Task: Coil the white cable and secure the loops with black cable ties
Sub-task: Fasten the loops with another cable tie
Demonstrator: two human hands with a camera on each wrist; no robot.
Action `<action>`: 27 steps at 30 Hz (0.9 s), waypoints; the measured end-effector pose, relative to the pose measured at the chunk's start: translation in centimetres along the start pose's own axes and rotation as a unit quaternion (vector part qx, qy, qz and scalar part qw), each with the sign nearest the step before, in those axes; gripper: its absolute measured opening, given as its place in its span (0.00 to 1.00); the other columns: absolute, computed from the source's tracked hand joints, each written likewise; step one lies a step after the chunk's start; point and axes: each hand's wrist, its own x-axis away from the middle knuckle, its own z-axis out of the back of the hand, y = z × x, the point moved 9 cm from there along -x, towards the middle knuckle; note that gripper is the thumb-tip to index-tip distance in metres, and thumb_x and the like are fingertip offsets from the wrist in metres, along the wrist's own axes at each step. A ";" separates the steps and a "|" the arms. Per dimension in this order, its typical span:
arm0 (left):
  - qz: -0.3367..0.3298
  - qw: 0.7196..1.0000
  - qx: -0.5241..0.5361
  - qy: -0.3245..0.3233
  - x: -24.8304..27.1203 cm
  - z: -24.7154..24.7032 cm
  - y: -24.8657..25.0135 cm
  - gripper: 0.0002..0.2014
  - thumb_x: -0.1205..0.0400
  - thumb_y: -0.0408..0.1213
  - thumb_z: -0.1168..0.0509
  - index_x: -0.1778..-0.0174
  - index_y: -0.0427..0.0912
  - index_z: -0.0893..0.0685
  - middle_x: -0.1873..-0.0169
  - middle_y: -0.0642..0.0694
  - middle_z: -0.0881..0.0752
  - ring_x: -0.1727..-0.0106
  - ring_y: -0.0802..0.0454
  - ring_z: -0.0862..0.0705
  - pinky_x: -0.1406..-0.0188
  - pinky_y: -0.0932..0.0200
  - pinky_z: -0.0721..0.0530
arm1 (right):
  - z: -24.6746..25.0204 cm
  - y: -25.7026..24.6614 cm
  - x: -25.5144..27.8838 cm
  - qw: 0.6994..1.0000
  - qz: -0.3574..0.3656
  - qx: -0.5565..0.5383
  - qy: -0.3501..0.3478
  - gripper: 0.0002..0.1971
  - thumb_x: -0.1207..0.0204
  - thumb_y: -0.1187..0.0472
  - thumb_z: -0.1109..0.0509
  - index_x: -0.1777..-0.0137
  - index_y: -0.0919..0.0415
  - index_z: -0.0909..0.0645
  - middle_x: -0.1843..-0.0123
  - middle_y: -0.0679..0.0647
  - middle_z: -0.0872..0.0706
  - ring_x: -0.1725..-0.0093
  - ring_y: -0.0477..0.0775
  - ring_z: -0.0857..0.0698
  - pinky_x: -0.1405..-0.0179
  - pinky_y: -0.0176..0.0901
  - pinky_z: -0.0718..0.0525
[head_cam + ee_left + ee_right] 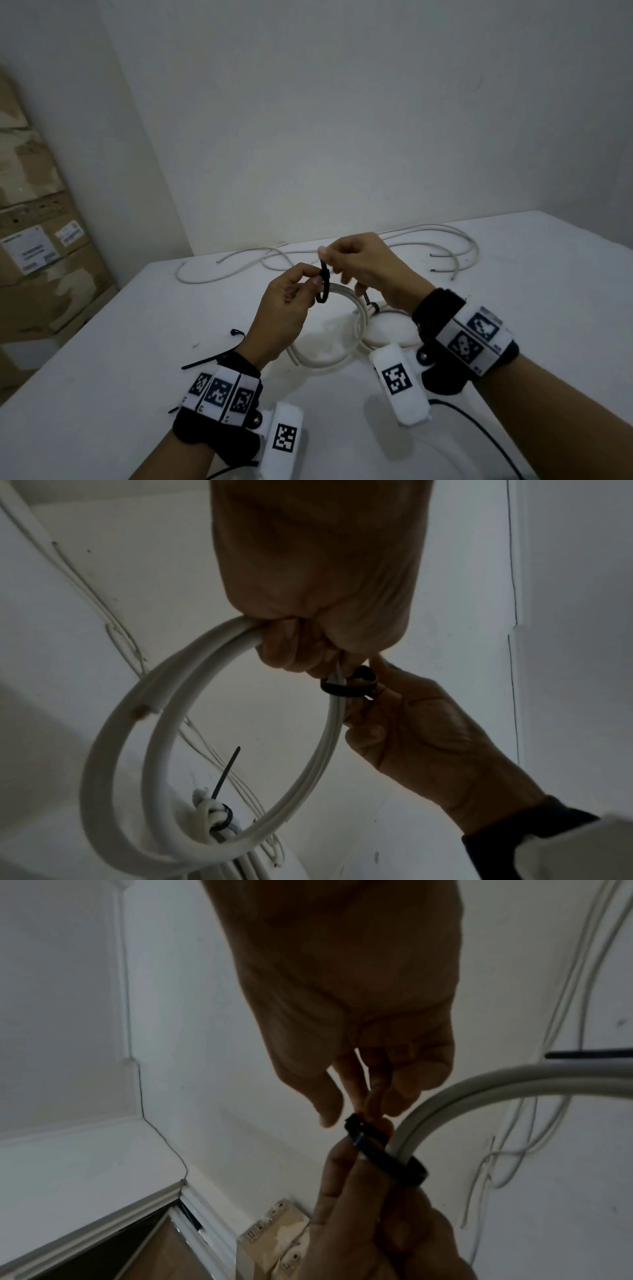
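The white cable (342, 356) is wound into a coil of a few loops, its lower part resting on the table (120, 377). My left hand (310, 277) grips the coil's top (205, 653) with curled fingers and steadies a black cable tie (323, 286) looped loosely round the strands. My right hand (330, 262) pinches that tie's tail above the loop (383, 1153). A second black tie (224, 818) is cinched lower on the coil, with its tail sticking up. In the right wrist view my right fingertips (373, 1102) meet just above the tie's head.
Loose white cables (428, 236) sprawl across the table's far side near the wall. Spare black ties (209, 361) lie beside my left wrist. Cardboard boxes (41, 257) are stacked off the table's left edge. A black cord (479, 428) trails from my right wrist.
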 end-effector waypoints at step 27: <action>0.178 0.972 0.075 -0.131 2.6 -4.7 -0.7 0.17 0.14 0.53 0.45 0.47 0.50 0.14 0.79 0.51 0.39 0.81 0.57 0.45 0.83 0.68 0.44 | 2.4 -3.0 -3.3 0.999 0.018 0.010 -0.029 0.07 0.23 0.71 0.31 0.63 0.67 0.21 0.68 0.60 0.16 0.70 0.59 0.15 0.74 0.43 0.13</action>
